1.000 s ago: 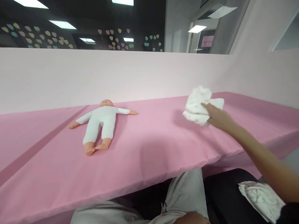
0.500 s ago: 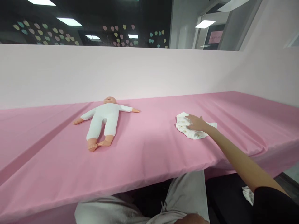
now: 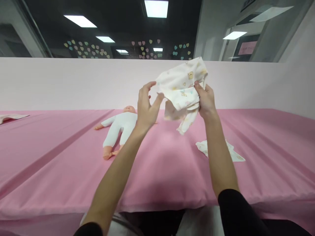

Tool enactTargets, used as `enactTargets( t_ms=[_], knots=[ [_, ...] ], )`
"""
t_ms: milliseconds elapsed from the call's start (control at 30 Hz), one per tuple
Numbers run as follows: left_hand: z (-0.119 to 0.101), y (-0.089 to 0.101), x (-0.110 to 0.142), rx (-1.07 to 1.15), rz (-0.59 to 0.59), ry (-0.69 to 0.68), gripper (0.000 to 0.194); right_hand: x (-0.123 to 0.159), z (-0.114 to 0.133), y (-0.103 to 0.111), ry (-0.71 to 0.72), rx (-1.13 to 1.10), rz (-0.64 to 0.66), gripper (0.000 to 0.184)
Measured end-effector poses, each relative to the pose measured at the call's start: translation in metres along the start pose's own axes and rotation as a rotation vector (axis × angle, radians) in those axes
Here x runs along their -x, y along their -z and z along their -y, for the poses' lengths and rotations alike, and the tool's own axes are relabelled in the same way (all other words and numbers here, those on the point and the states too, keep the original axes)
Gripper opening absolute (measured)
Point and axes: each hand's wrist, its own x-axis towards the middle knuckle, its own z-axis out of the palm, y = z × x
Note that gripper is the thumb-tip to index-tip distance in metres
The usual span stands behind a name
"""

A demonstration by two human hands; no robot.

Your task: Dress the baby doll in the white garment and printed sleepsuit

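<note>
A white baby garment (image 3: 180, 87) with small bear prints is held up in the air above the table. My right hand (image 3: 205, 98) grips its right side, thumb pressed on the front. A narrow sleeve-like part dangles below. At the garment's left edge, my left hand (image 3: 147, 106) has thumb and fingers spread apart; its fingertips are close to the fabric, perhaps touching it. Behind my left forearm a baby doll (image 3: 121, 124) in a white suit lies on its back, its one arm mostly hidden by my hand.
The pink-covered table (image 3: 169, 170) runs along a white wall (image 3: 73, 85) with a window above. Another piece of printed white cloth (image 3: 232, 152) lies on the right, partly behind my right forearm. A pale cloth (image 3: 12, 117) is at the far left edge.
My right hand has lifted the baby garment off the table and up to the middle. My left hand has come up beside it. Another white cloth shows where the garment lay.
</note>
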Motion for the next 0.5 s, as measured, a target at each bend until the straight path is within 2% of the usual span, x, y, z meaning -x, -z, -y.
enactTargets(
  t_ms=[67,133,200,267,300,367,433,500],
  knots=[
    [0.021,-0.001,-0.031,0.144,-0.011,0.12,0.032,0.007,-0.004,-0.026,-0.071,-0.06,0.066,0.041],
    [0.042,-0.006,-0.046,0.277,0.065,0.236,0.036,0.014,-0.017,-0.044,-0.106,0.008,0.065,0.045],
    [0.061,-0.013,-0.047,0.366,0.064,0.314,0.039,0.019,-0.03,-0.054,-0.124,0.176,-0.009,0.043],
    [0.075,-0.02,-0.041,0.385,-0.019,0.353,0.043,0.022,-0.039,-0.059,-0.138,0.342,-0.073,0.038],
    [0.08,-0.023,-0.038,0.374,-0.056,0.367,0.045,0.023,-0.039,-0.06,-0.144,0.387,-0.065,0.036],
    [0.086,-0.026,-0.034,0.334,-0.076,0.384,0.048,0.025,-0.035,-0.06,-0.149,0.384,0.067,0.034],
    [0.086,-0.025,-0.033,0.3,-0.021,0.384,0.046,0.028,-0.028,-0.059,-0.161,0.326,0.264,0.037],
    [0.084,-0.023,-0.033,0.284,0.058,0.372,0.041,0.03,-0.023,-0.058,-0.169,0.29,0.38,0.039]
  ],
)
